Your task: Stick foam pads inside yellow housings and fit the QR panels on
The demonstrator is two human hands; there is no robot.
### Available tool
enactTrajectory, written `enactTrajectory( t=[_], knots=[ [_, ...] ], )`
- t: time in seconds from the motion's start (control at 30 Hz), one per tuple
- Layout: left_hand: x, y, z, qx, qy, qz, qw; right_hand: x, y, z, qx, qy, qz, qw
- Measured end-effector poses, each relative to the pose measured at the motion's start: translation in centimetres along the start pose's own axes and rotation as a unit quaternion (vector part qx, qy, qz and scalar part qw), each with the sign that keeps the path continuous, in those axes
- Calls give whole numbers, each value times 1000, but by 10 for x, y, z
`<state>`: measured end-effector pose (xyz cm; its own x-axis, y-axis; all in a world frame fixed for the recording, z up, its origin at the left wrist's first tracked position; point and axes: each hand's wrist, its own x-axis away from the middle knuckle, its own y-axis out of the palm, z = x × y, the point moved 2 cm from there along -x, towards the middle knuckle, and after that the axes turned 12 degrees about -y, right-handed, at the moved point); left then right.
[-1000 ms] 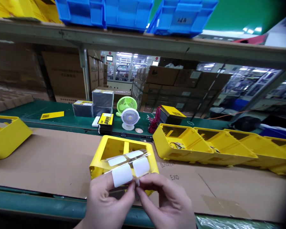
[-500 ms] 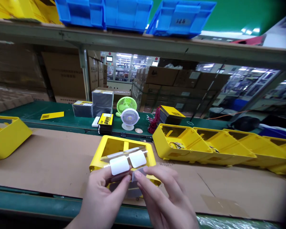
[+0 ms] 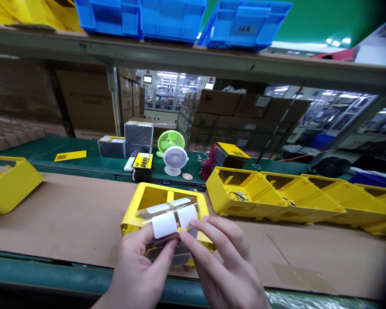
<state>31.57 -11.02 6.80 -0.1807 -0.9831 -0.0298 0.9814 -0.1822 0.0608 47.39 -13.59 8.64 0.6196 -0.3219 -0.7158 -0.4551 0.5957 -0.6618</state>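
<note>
My left hand (image 3: pixel 138 262) pinches a strip of stickers (image 3: pixel 164 225) between thumb and forefinger. The strip is a clear film bearing rounded white labels, bent over so that more labels show behind and greyish ones hang below. At its right half, my right hand (image 3: pixel 227 262) has its fingertips closed on the lower edge of a white label; its thumb is hidden. Just beyond and beneath the strip, a yellow plastic housing (image 3: pixel 133 209) with two window openings sits on the cardboard.
A row of open yellow housings (image 3: pixel 251 206) stands to the right, some with wires inside. Another yellow housing (image 3: pixel 16 189) is at the left. Behind are a white fan (image 3: pixel 175 160), a green fan (image 3: pixel 170 140), stacked black-and-yellow cards (image 3: pixel 143 167) and red wires (image 3: pixel 208 165). Blue bins (image 3: pixel 244 25) line the shelf above.
My right fingertips have moved from a greyish lower piece of the strip up to the right white label. The strip has tilted slightly, its front labels facing me more. My left hand stays nearly in place.
</note>
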Motion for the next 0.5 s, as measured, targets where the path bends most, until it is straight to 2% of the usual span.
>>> enactTrajectory(
  t=[0.17, 0.27, 0.37, 0.43, 0.5],
  knots=[
    [-1, -3, 2, 22, -17, 4, 1000, 9, -7, 2, 6, -25, 14, 1000],
    [-6, -14, 3, 48, -11, 46, 998, 15, -17, 3, -10, -18, 28, 999],
    [-12, -35, 8, 40, 62, 165, 984, 16, -28, 4, -59, 19, 99, 993],
    [-12, -51, 20, 31, 163, 278, 946, 15, -30, 5, -92, 51, 144, 984],
    [-10, -68, 36, 38, 259, 366, 893, 16, -26, 5, -116, 90, 172, 974]
  ],
)
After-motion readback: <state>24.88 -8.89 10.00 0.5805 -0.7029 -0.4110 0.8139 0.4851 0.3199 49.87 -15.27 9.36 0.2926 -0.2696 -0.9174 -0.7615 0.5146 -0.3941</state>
